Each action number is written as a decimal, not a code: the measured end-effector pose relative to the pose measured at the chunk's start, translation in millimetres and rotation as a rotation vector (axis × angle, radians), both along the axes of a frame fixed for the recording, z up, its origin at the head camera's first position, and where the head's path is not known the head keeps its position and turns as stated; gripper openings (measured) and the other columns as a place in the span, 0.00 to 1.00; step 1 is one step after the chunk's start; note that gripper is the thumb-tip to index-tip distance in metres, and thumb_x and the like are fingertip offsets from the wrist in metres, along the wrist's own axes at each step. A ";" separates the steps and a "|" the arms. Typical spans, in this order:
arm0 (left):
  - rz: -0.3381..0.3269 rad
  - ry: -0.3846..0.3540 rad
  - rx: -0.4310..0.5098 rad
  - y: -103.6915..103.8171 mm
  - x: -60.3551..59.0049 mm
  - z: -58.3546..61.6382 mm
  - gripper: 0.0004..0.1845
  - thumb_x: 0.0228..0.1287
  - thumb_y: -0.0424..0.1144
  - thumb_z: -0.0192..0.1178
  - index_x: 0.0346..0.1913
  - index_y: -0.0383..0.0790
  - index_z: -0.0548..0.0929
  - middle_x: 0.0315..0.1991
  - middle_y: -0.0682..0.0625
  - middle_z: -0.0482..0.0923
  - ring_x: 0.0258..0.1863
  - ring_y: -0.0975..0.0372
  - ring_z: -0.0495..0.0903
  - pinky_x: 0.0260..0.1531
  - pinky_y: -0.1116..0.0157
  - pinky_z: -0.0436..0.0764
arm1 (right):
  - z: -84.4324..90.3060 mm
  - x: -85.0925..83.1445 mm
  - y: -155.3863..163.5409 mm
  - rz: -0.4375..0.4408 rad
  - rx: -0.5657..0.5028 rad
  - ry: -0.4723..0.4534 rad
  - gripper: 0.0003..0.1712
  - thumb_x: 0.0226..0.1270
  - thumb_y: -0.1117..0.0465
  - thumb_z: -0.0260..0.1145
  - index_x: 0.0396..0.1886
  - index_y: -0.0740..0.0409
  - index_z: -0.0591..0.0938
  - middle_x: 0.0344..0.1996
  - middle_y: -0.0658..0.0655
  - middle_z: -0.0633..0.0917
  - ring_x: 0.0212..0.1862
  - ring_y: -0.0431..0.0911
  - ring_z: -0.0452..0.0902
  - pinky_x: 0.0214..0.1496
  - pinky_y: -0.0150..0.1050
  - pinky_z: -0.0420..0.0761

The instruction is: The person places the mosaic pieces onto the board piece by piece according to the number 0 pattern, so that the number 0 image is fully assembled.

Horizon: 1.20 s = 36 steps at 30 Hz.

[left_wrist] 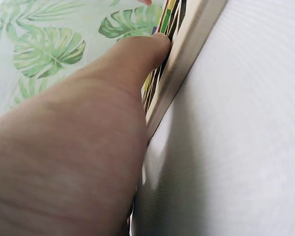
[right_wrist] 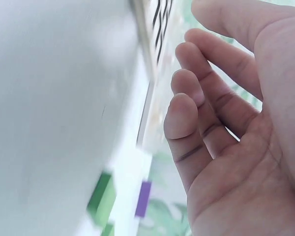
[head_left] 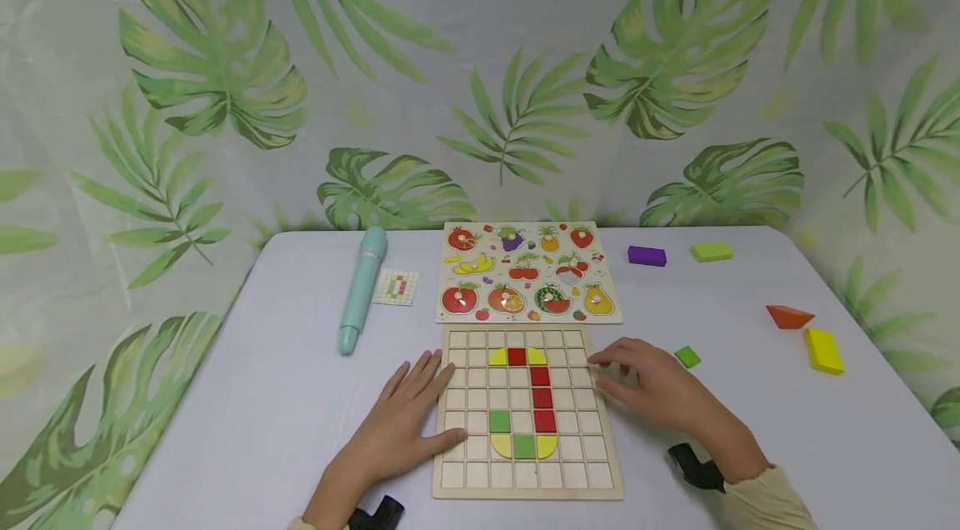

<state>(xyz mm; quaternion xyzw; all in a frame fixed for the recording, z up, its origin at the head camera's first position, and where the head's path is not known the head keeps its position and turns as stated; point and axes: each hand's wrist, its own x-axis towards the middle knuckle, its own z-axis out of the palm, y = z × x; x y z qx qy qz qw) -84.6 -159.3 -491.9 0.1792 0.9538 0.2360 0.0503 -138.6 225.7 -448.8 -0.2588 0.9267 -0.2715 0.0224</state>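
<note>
A wooden grid board [head_left: 527, 492] lies in front of the person. On it, red tiles [head_left: 542, 398], green tiles [head_left: 499, 421] and rounded yellow pieces [head_left: 501, 447] form a partial ring. The left hand [head_left: 397, 432] rests flat at the board's left edge, fingers spread and thumb over the rim; the left wrist view shows the thumb [left_wrist: 155, 46] against the board's side. Beside the right edge hovers the right hand [head_left: 660, 384], its fingers loosely bent; the right wrist view shows its palm [right_wrist: 246, 172] holding nothing. A loose green tile [head_left: 687, 357] lies just beyond this hand.
Behind the grid stands a fruit puzzle board [head_left: 525, 272] lying flat. A teal pen-like stick [head_left: 363, 288] and a small pattern card [head_left: 396, 287] are at left. Purple [head_left: 647, 256], lime [head_left: 712, 252], orange [head_left: 789, 317] and yellow blocks [head_left: 823, 351] lie at right.
</note>
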 end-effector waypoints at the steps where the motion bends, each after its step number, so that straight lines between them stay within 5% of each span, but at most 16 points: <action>1: 0.000 0.003 0.001 0.0 0.0 0.0 0.51 0.64 0.72 0.59 0.82 0.46 0.60 0.84 0.50 0.50 0.84 0.57 0.44 0.82 0.51 0.46 | -0.4 -0.3 4.5 -0.012 0.001 0.009 0.15 0.67 0.59 0.74 0.53 0.48 0.88 0.46 0.43 0.86 0.41 0.38 0.76 0.38 0.32 0.80; 11: 0.002 -0.010 -0.001 0.0 -0.5 0.3 0.51 0.63 0.72 0.59 0.82 0.48 0.59 0.84 0.52 0.48 0.84 0.59 0.42 0.82 0.53 0.43 | -6.9 -2.2 39.2 -0.097 0.007 0.106 0.18 0.62 0.62 0.77 0.52 0.51 0.88 0.46 0.47 0.87 0.37 0.37 0.74 0.37 0.35 0.80; 28: 0.010 -0.014 -0.011 0.7 -1.2 -0.7 0.51 0.63 0.72 0.59 0.82 0.49 0.59 0.84 0.52 0.48 0.84 0.59 0.42 0.82 0.54 0.43 | -12.2 -4.8 69.3 -0.211 0.148 -0.016 0.23 0.60 0.58 0.79 0.55 0.57 0.87 0.48 0.57 0.87 0.47 0.51 0.81 0.53 0.57 0.85; 36: 0.007 -0.015 -0.012 0.3 -1.2 -1.6 0.52 0.63 0.73 0.59 0.82 0.48 0.59 0.84 0.52 0.48 0.84 0.59 0.42 0.82 0.54 0.42 | -13.1 -5.2 77.5 -0.234 0.172 -0.052 0.23 0.59 0.58 0.79 0.54 0.57 0.87 0.44 0.53 0.86 0.41 0.46 0.77 0.44 0.46 0.85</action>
